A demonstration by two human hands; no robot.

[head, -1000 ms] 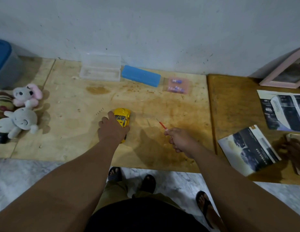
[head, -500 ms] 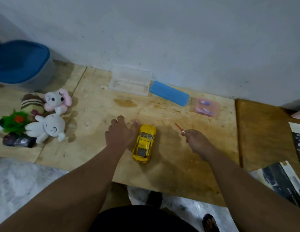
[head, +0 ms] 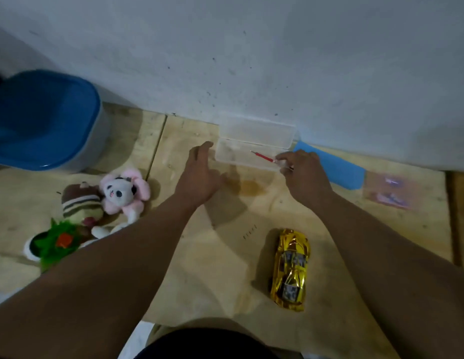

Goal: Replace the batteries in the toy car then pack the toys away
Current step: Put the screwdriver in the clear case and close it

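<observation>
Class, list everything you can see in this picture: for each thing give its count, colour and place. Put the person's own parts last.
toy car: 1, shiny yellow, on the wooden board, near right
screwdriver: 1, red, over the open case
case: 1, clear, open, against the wall
pad: 1, blue, right of the case
packet: 1, pinkish, far right
bin: 1, blue lid, far left
plush toys: pink-and-white, brown striped, green, huddled left; exact count unclear
screws: small, dark, a row beside the car
left hand: open, at the case's left end
right hand: its grip pinches the screwdriver
</observation>
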